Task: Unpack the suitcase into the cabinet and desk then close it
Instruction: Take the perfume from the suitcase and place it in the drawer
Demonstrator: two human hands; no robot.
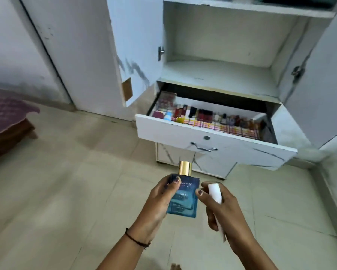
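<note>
Both busy over the tiled floor (66, 191): left hand (157, 201) curled round a blue perfume bottle (185, 201) held upright, with a gold cap (185, 168), right hand (222, 213) just beside it, clenched round a white tube (215, 192). Further back and a bit right, white cabinet (218, 71) with doors swung wide and drawer (183, 133) pulled out, crammed with little cosmetic bottles (202, 115).

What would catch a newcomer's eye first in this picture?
The blue perfume bottle with its gold cap, held up in the left hand at bottom centre, stands out first. Beside it the right hand grips a white tube. Behind them the cabinet has an open drawer lined with small bottles.
</note>
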